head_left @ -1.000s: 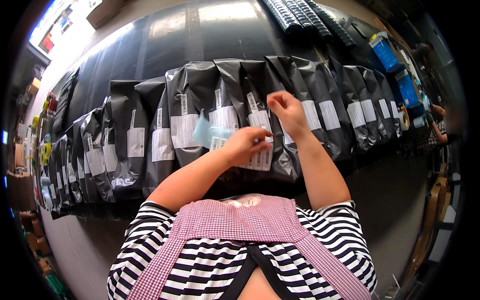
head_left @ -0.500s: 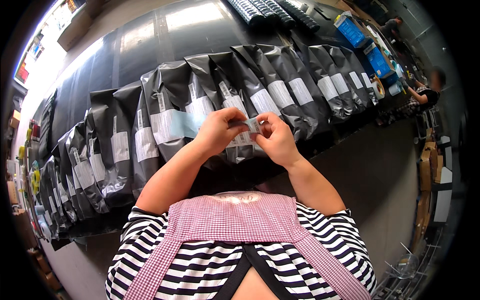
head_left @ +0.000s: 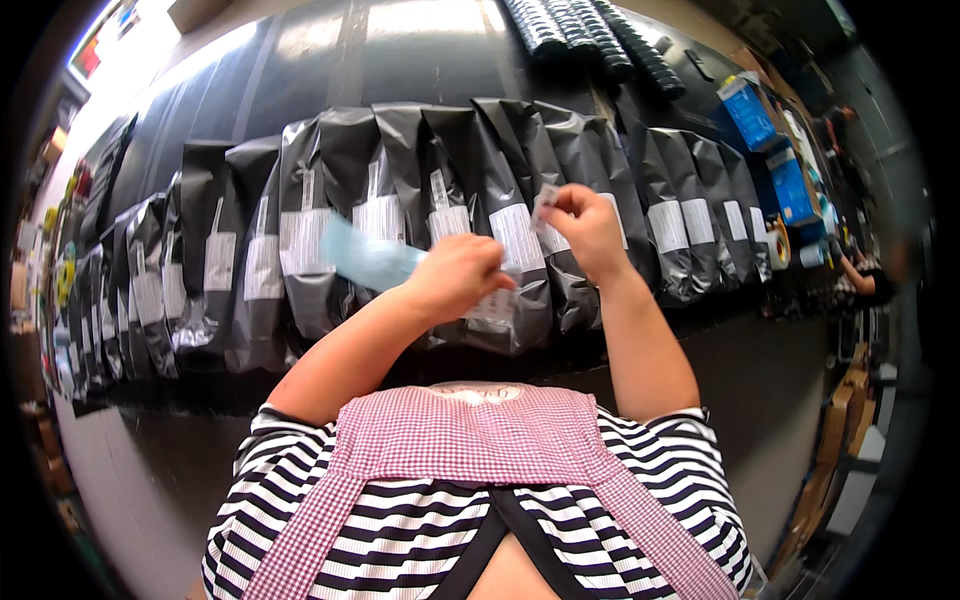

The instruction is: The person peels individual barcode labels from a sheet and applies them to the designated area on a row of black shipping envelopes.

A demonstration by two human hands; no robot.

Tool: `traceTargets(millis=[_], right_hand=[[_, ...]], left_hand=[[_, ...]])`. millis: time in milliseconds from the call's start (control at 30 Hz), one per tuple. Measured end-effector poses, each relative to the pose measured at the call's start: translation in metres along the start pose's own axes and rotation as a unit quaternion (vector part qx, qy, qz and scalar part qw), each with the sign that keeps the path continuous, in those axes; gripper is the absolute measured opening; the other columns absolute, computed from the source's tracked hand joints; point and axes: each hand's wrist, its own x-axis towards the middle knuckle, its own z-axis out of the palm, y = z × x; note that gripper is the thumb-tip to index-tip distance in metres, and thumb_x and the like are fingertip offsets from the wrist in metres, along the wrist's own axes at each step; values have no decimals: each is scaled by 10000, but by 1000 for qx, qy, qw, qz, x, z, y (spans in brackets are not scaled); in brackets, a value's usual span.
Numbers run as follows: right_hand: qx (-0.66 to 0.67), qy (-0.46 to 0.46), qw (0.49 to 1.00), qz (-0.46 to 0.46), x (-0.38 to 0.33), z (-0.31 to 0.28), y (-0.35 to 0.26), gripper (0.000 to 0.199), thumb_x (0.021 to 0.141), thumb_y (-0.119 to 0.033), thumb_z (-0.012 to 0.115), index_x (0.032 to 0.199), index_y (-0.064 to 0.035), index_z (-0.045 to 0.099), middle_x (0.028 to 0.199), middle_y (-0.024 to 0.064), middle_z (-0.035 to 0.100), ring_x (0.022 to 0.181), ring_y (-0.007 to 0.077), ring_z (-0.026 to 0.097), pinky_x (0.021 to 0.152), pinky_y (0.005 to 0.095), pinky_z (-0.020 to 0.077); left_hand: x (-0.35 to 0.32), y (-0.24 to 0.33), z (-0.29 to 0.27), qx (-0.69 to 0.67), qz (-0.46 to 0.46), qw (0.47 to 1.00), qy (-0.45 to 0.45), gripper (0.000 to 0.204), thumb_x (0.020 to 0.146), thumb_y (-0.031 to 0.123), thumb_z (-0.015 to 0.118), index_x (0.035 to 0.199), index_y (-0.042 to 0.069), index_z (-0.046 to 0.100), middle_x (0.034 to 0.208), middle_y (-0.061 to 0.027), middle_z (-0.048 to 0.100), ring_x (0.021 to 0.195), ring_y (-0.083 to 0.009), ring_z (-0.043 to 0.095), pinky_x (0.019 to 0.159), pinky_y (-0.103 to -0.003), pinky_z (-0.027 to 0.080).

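Note:
My left hand is closed on a strip of labels with pale blue backing paper, whose blue tail curls out to the left. A small printed sticker is pinched between the thumb and fingers of my right hand, apart from the strip. Beneath both hands lies a long row of dark grey plastic mailing bags, overlapping side by side. Each nearby bag bears a white printed label, and several to the left also carry a narrow barcode sticker above it.
The bags rest on a black-covered table. Bundles wrapped in shiny black plastic lie at its far side. On the right stand blue boxes and a roll of tape. Another person is at the far right.
My hands have come apart: the right has moved right and up with a small sticker off the strip. The left keeps the strip, whose blue tail now curls more. The view has shifted slightly.

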Motion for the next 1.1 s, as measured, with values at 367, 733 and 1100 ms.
traceTargets(millis=[367,733,1100], right_hand=[[13,-176,981,80,103,-4,80,172,845,-56,759,999,1,705,911,55,716,827,113,651,738,267,534],[-70,-174,982,-7,100,6,83,135,863,-7,736,991,-5,694,912,29,731,828,90,666,760,248,541],[-175,-81,972,-133,90,16,81,561,715,-40,858,1211,-95,602,980,40,617,762,150,620,708,306,538]], left_hand=[[21,3,80,44,22,998,-26,269,972,269,613,1027,10,665,1526,-117,492,1503,-294,319,1251,-515,170],[24,9,73,30,4,998,-46,222,955,243,637,973,22,656,1497,-103,524,1497,-293,332,1241,-540,174],[24,10,72,36,8,998,-49,242,950,260,649,1001,23,651,1477,-96,542,1488,-294,345,1234,-549,192]])
